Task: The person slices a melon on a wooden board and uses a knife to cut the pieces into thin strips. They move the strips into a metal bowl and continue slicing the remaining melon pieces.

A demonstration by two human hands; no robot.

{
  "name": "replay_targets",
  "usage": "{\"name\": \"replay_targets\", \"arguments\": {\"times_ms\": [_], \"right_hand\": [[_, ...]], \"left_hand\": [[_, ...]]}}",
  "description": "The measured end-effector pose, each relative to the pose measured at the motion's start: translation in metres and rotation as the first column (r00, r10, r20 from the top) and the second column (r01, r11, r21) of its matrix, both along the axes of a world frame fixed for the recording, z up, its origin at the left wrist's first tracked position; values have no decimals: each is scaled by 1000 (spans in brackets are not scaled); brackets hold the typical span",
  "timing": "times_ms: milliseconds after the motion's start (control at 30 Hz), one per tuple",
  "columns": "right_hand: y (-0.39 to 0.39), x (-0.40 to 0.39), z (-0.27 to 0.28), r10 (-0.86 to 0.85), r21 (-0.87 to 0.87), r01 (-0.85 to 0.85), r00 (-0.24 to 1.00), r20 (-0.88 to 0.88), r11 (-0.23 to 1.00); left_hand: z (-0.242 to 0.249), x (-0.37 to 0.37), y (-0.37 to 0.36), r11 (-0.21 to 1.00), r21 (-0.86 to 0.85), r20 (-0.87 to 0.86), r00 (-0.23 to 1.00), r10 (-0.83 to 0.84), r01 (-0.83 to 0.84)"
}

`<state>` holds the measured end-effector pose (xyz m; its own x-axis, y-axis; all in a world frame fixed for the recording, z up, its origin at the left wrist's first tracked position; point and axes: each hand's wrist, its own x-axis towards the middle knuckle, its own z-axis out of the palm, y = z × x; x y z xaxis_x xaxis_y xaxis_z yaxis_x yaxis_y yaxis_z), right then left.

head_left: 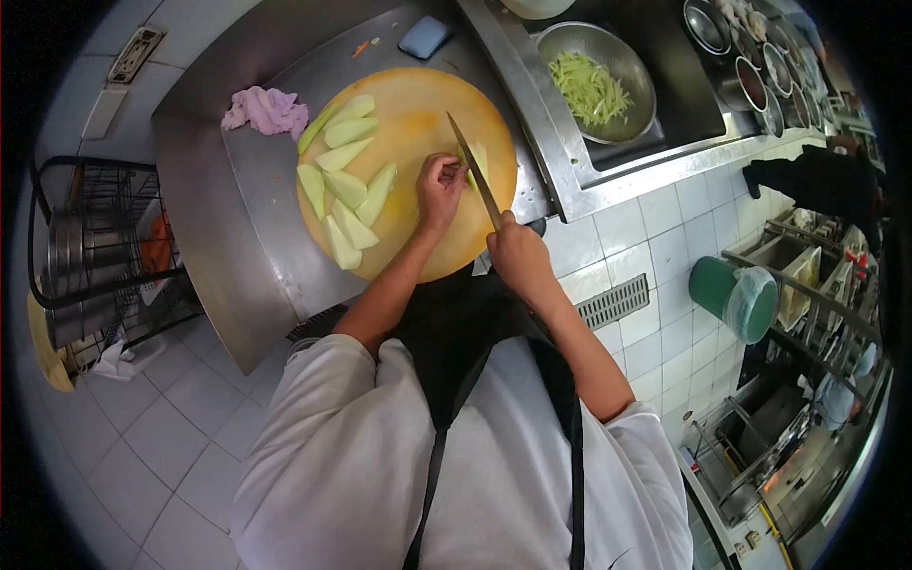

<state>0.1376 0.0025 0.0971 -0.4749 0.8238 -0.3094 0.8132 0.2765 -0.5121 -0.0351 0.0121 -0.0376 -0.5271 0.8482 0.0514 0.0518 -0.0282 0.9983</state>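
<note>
My right hand (518, 252) is closed round the handle of a long kitchen knife (484, 185), its blade pointing away from me over the round cutting board (408, 104). A pale green vegetable piece (477, 160) lies at the blade, partly hidden by it. Against that piece my left hand (441, 188) is curled, fingertips tucked in beside the knife and gripping it. Several larger peeled, pale green vegetable wedges (348, 188) are spread over the left part of the board.
A crumpled pink cloth (266, 111) and a blue sponge (425, 38) lie on the steel counter (256, 190). At right, a steel bowl (638, 90) holds pale green strips. A green bin (727, 299) stands on the tiled floor. Another person in dark clothes (817, 185) is at far right.
</note>
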Motion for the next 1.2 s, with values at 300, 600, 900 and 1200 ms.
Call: {"name": "replay_targets", "arguments": {"times_ms": [300,600,900,1200], "right_hand": [[-1,-12,-18,-22,76,18,998,54,997],[13,-26,-34,-24,113,26,1000,-17,993],[-12,0,-9,-13,20,11,995,96,1000],[-4,-16,-37,-20,56,19,1000,21,998]], "left_hand": [[2,2,-1,996,-86,4,1000,23,-23],[-1,3,0,993,-103,-83,995,53,-61],[11,12,0,977,-162,-45,990,135,-140],[20,17,0,954,-211,-149,971,186,-215]]}}
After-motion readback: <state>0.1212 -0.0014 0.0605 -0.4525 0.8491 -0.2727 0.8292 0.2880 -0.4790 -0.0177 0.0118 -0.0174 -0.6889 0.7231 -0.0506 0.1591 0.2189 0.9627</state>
